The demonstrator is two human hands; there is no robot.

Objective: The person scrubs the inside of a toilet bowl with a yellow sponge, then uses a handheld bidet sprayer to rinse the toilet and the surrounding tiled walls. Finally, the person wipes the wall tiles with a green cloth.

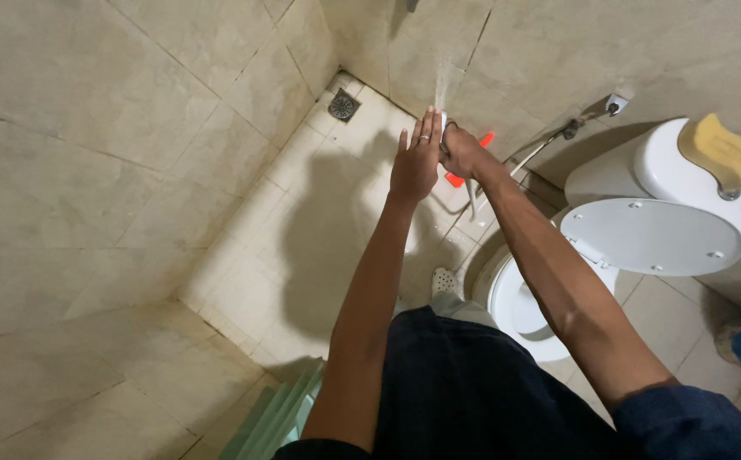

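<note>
a view looking down at a person's two bare arms stretched forward in a tiled bathroom. the left hand (416, 162) is at about twelve o'clock from the centre of the view, flat and released, fingers straight and together, with a ring on one finger. its palm faces the right hand and sits just beside a thin spray of water (443, 85) that rises toward twelve o'clock against the wall. the right hand (460, 152) is just to the three o'clock side of the left, clenched around a hand sprayer (445, 123), of which only a small pale tip shows above the fist. a thin hose (534, 153) runs from the right hand toward two o'clock to a metal valve (614, 106) on the wall. something bright orange (456, 179) shows beneath the hands; what it is cannot be told. at three o'clock stands a white toilet (515, 307) with its lid (651, 237) raised. a yellow sponge (722, 151) lies on the tank (660, 162) behind it. a round floor drain (342, 106) sits in the corner at eleven o'clock. the person wears dark trousers (464, 383), and a pale shoe (445, 281) shows on the tiled floor (302, 221).
</note>
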